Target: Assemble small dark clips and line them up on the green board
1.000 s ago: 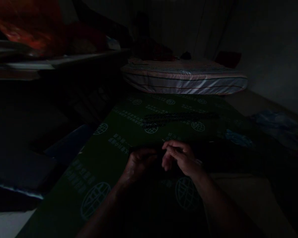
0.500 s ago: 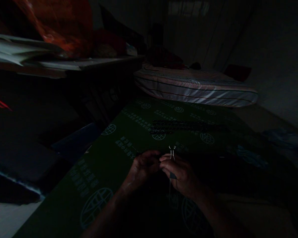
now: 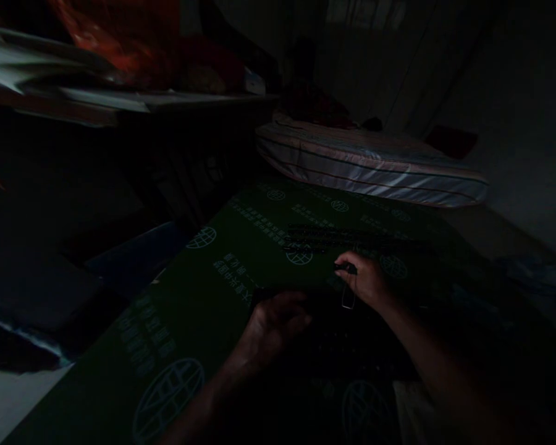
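Observation:
The room is very dark. My right hand [image 3: 368,281] is closed on a small binder clip [image 3: 346,290], whose wire handle hangs below my fingers. It hovers over a green printed sheet [image 3: 204,290] on the floor. My left hand [image 3: 273,321] is curled, resting on a dark flat thing at the sheet's near part; what it grips is hidden. A dark strip of stacked material [image 3: 347,238] lies on the sheet just beyond my right hand.
A striped mattress [image 3: 370,167] lies on the floor behind the sheet. A low dark table [image 3: 134,105] with papers and an orange bag [image 3: 111,31] stands at the left. A blue flat object [image 3: 134,253] lies by the sheet's left edge.
My right hand has moved away from the left hand, forward and to the right, carrying the binder clip. The left hand stayed low on the dark thing.

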Tool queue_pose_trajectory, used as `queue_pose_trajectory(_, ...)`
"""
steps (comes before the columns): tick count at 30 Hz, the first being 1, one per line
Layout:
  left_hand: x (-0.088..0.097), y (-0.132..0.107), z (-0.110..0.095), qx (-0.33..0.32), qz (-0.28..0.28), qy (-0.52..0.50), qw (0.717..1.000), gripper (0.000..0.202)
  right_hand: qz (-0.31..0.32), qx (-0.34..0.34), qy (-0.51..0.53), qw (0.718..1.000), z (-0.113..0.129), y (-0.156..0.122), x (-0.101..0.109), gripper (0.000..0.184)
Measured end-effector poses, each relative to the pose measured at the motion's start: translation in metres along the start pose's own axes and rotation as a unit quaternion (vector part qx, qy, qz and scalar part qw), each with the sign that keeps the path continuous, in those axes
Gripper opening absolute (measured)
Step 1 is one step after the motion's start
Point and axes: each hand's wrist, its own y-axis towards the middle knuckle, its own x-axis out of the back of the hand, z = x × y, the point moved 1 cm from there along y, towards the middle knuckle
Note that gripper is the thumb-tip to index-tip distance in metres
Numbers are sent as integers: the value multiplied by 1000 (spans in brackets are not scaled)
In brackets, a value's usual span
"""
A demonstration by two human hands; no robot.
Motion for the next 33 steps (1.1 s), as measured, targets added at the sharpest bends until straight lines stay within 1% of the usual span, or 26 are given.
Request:
queue_pose_trajectory(2,0,1,1,-9,9,31,999,33,12,-12,-12,1000,-17,10,-1,13)
queue_pose_trajectory(4,0,1,3,-9,15,40,999,34,22,-17,-16,999,-27,16,-4,14)
queue_pose_trajectory(9,-1,2,7,-10,19,42,999,36,37,-14,6,999,-39,22,-15,17)
queue_pose_trajectory(16,-1,1,11,-34,21,59,997,31,31,-15,22,999,-47,29,-23,23)
queue_pose_trajectory(21,0,1,13,-23,42,53,997,34,23,-9,19,1000,-49,34,-25,22)
queue_pose_trajectory(24,1,1,12,-11,45,49,998,34,19,-10,15,1000,-50,36,-27,22)
queue_pose_trajectory(29,1,2,9,-19,49,76,996,34,14,-17,6,1000,-51,38,-30,22)
queue_pose_trajectory(33,1,2,11,-24,47,77,996,34,10,-21,1,1000,-51,38,-31,22)
